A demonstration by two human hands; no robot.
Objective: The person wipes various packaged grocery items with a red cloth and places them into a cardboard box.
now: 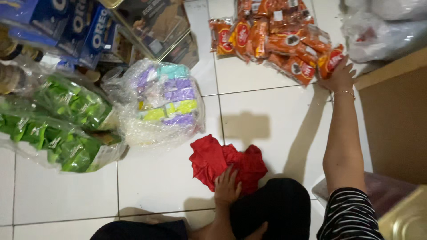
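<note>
My right hand (340, 76) is lying flat, released, on glossy orange sachet strips (284, 40), top cut off. My left hand (227, 189), fingers open, is pressing crumpled red plastic bag (218, 162) on white floor tiles (267, 120).

1. Bare white tile floor (267, 124) lies open between the red cloth (227, 162) and the orange snack packets (284, 40).
2. The bubble-wrapped bundle (162, 104) and green packet bags (58, 124) block the left.
3. A brown cardboard box (393, 120) walls the right, just beside the right hand (340, 76).
4. Open tile lies in front of the green packet bags at lower left.
</note>
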